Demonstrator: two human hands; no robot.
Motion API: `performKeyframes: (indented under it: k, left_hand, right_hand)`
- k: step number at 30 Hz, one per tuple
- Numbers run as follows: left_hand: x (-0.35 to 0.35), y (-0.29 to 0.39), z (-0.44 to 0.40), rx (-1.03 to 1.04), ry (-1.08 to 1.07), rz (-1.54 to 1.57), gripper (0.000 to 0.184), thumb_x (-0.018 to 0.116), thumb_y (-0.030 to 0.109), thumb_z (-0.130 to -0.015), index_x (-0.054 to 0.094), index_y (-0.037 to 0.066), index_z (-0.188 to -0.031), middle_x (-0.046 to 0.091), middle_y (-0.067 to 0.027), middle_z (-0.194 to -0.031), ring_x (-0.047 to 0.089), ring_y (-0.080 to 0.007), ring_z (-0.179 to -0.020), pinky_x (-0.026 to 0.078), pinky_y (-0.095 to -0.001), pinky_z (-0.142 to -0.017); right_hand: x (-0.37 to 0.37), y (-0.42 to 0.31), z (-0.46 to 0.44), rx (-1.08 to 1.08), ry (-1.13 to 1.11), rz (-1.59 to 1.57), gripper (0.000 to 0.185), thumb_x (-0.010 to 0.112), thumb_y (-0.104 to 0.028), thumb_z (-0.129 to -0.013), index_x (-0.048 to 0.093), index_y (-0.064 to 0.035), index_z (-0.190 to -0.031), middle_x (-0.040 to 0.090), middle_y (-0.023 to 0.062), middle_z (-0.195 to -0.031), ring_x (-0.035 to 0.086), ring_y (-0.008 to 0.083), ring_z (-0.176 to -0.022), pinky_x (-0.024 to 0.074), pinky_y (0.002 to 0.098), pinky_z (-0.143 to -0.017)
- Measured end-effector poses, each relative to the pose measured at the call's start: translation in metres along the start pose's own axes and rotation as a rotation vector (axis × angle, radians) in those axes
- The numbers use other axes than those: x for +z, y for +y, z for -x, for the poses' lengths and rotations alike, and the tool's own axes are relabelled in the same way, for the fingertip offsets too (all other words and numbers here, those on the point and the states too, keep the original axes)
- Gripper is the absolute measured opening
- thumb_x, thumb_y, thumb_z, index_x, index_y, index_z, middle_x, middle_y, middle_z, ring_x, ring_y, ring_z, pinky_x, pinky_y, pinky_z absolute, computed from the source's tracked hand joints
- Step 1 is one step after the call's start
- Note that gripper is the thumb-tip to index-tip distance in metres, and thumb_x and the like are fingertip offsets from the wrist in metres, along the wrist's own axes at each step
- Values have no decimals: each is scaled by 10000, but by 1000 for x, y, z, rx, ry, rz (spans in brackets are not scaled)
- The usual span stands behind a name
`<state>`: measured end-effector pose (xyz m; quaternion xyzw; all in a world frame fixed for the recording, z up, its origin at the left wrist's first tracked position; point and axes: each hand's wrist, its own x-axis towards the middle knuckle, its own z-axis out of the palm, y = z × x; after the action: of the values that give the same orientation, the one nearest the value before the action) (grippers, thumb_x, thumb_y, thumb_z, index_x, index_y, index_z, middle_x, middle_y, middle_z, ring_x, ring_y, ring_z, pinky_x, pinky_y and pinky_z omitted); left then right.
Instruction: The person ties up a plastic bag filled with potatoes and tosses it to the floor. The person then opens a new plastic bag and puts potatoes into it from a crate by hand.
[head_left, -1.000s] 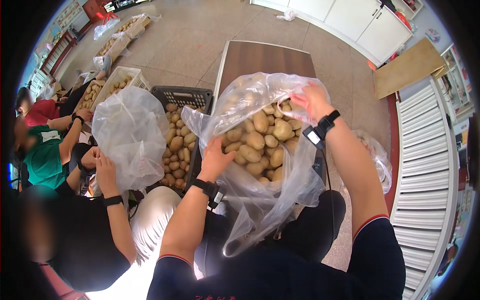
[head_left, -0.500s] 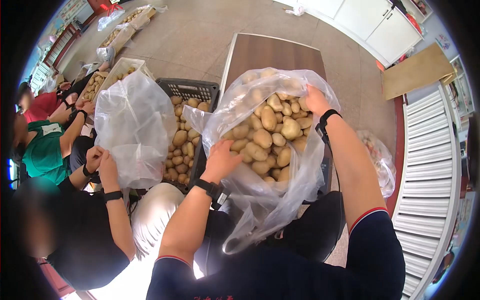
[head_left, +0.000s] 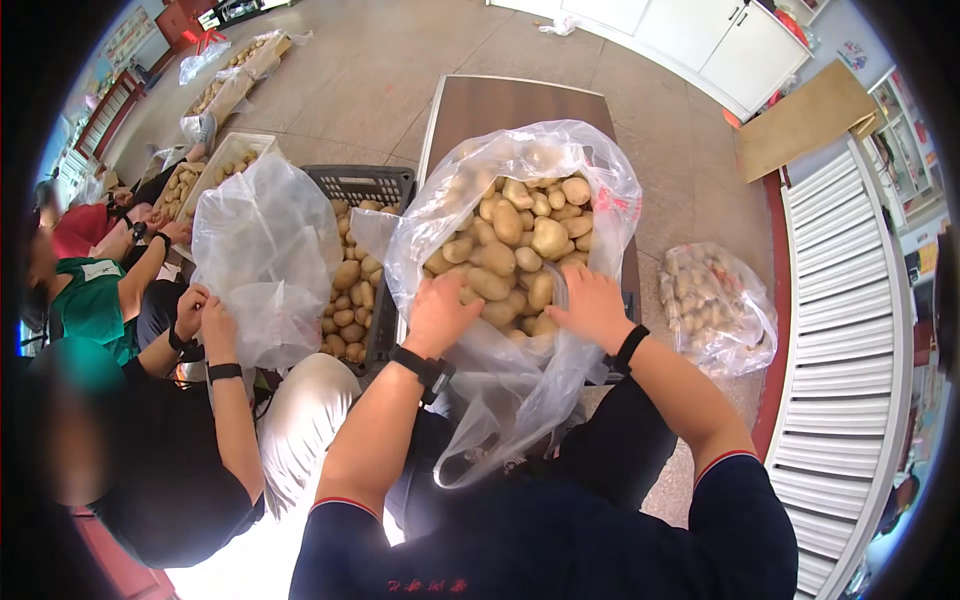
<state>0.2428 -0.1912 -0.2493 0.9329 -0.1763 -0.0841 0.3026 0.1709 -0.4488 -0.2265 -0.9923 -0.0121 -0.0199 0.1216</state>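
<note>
A large clear plastic bag (head_left: 613, 188) full of potatoes (head_left: 510, 225) sits in front of me on a brown-topped table (head_left: 520, 105), its mouth spread wide. My left hand (head_left: 440, 315) grips the bag's near-left edge, fingers curled over the plastic beside the potatoes. On the near-right edge, my right hand (head_left: 595, 312) is closed on the plastic, its fingertips by the potatoes. Loose folds of the bag hang toward my lap between both wrists. The plastic pinched in my fingers is partly hidden.
A black crate (head_left: 370, 182) of potatoes stands to the left. Beside it, a co-worker's hands (head_left: 205, 312) hold another clear bag (head_left: 262, 235). A filled bag (head_left: 717, 305) lies on the floor at right, near a white radiator (head_left: 840, 330). More people and potato boxes are farther left.
My right hand has come from the bag's far-right rim down to its near-right edge. My left hand stays at the near-left edge. The view has shifted slightly.
</note>
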Motion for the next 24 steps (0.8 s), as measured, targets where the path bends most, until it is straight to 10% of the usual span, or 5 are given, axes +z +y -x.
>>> performKeyframes:
  k: [14,24]
  left_hand:
    - [44,33,62,439,-139,-173,373,691,252,-791,616,93,-1121,645,-127,-1061,571,-328,-1074,433,-453,-934]
    - [59,37,77,450,-267,-143,180,605,216,-784,674,93,-897,666,-148,-882,638,-352,-891,490,-487,-776]
  right_hand:
    - [43,73,39,140,-130,213,158,503,-148,-840,633,-68,-881,692,148,-816,679,351,-810,499,517,-739]
    - [-17,2,80,-62,224,-109,403,681,-150,-770,554,-7,-1124,565,209,-1128,536,402,-1059,447,467,-909]
